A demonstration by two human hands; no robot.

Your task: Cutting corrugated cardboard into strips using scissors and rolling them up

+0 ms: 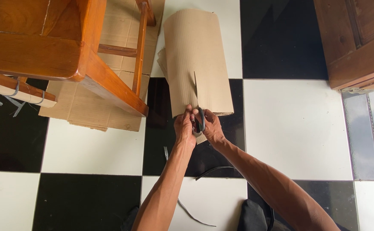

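While hands [197,125] grip scissors [200,122], cardboard [197,55] lies beyond.

- a glossy floor [298,128] of large black and white tiles laid in a checkerboard.
- a wooden chair [67,47] of warm orange-brown stands at the upper left, one leg slanting down toward the middle.
- flat sheets of brown cardboard [93,107] lie on the floor under the chair.
- a dark brown panelled wooden door [358,38] fills the upper right corner.
- soft daylight reflects off the tiles at the far right, where clouds show mirrored in the gloss.
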